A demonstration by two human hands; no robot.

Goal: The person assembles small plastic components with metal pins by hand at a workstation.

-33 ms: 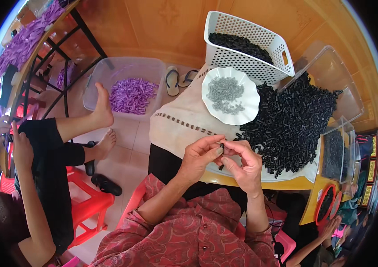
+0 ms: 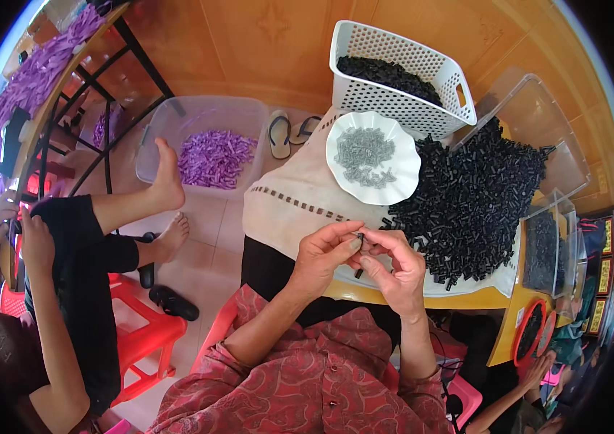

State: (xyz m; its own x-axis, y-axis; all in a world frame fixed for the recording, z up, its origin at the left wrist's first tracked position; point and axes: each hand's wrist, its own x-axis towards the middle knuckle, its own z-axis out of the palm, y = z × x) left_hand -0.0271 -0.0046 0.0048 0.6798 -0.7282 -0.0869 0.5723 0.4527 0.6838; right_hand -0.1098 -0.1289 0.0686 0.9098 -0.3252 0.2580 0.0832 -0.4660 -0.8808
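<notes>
At the near edge of the cloth-covered table, my two hands meet fingertip to fingertip. My left hand [image 2: 319, 257] is closed, its thumb and index finger pinching a small black plastic piece [image 2: 360, 237]. Thumb and fingers of my right hand [image 2: 398, 271] close on the same piece from the other side, partly hiding it. Just right of my hands spreads a large heap of short black tubular pieces [image 2: 466, 210]. Beyond my fingers, a white scalloped plate [image 2: 403, 183] carries many tiny clear-grey parts [image 2: 365, 148].
Behind the plate stands a white perforated basket [image 2: 365, 87] with black pieces inside. Clear plastic bins [image 2: 564, 152] border the heap on the right. At left, a person [image 2: 39, 239] works beside a purple-filled clear tub [image 2: 249, 116] and a red stool [image 2: 151, 325]. Another person's hand [image 2: 538, 367] is at lower right.
</notes>
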